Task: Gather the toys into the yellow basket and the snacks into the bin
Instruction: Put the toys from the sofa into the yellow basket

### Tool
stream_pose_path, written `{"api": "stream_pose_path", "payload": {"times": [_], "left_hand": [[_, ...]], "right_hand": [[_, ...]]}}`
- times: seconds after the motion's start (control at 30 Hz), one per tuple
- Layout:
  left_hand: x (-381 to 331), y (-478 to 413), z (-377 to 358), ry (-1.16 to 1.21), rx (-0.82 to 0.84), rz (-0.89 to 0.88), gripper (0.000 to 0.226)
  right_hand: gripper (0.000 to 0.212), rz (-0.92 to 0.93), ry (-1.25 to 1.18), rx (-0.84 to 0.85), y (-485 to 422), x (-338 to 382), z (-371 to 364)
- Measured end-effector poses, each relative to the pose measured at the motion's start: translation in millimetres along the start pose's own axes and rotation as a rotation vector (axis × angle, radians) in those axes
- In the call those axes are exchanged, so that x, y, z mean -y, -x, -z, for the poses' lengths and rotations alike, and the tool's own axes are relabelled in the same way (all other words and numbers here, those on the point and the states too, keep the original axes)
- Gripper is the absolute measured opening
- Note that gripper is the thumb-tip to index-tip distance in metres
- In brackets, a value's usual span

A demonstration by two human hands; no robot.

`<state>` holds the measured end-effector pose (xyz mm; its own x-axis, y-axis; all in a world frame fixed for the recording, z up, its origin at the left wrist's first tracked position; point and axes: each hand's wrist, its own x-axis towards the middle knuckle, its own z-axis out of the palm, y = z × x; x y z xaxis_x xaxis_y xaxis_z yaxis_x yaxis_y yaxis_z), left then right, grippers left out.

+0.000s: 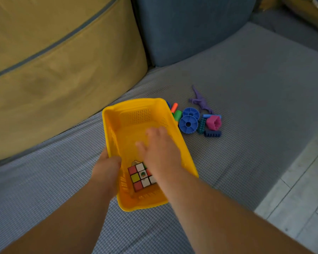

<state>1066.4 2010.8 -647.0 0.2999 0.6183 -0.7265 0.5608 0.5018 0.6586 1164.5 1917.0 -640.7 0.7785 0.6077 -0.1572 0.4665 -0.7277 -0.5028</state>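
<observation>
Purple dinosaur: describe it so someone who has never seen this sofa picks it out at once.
Start at the yellow basket over the grey sofa seat: a heap of small plastic toys lies by its far right corner. The purple dinosaur lies at the heap's far edge, beyond the two blue wheels. It alone is an animal figure, thin and long-tailed among chunky building pieces.
</observation>
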Motion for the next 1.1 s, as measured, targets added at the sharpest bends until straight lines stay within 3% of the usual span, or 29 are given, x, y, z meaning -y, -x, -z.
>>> {"api": "stream_pose_path", "payload": {"times": [0.1,0.17,0.37,0.53,0.63,0.7,0.8,0.87,0.9,0.97,1.03,1.1], "left_hand": [[-0.5,2.2,1.3,0.001,0.003,0.014,0.041],[1.3,-1.4,3.5,0.034,0.02,0.034,0.044],[-0.7,-5.9,9.2,0.081,0.12,0.039,0.065],[1.3,-10.4,11.2,0.112,0.168,0.031,0.065],[2.8,-10.2,11.6,0.152,0.152,0.052,0.058],[2.7,-8.8,10.4,0.168,0.139,0.068,0.052],[0.5,-3.8,8.2,0.178,0.13,0.075,0.05],[-2.2,1.2,7.5,0.169,0.132,0.066,0.052],[-3.8,3.4,6.9,0.164,0.133,0.062,0.054],[-6.8,6.9,5.1,0.167,0.138,0.053,0.054],[-8.1,8.4,3.4,0.157,0.148,0.042,0.052],[-8.3,8.1,2.6,0.168,0.15,0.04,0.057]], "right_hand": [[0.037,-0.073,-0.107,-0.238,-40.9,-30.0,17.6],[0.034,-0.143,-0.087,-0.266,-67.0,-56.3,20.7],[0.055,-0.304,0.083,-0.014,-111.7,-119.9,-3.3],[0.057,-0.367,0.257,0.096,-117.1,-126.7,-19.8],[0.043,-0.333,0.273,0.016,-112.5,-125.5,-18.1],[0.038,-0.349,0.146,-0.025,-108.7,-124.1,-8.3],[0.034,-0.297,-0.173,-0.314,-102.7,-108.1,23.8],[0.025,-0.137,-0.293,-0.449,-96.3,-80.9,40.8],[0.023,-0.041,-0.343,-0.418,-90.9,-63.3,45.0],[0.024,0.142,-0.383,-0.165,-77.5,-29.0,39.2],[0.025,0.286,-0.282,0.137,-63.0,-5.1,15.3],[0.026,0.334,-0.163,0.314,-49.0,5.8,-14.5]]}}
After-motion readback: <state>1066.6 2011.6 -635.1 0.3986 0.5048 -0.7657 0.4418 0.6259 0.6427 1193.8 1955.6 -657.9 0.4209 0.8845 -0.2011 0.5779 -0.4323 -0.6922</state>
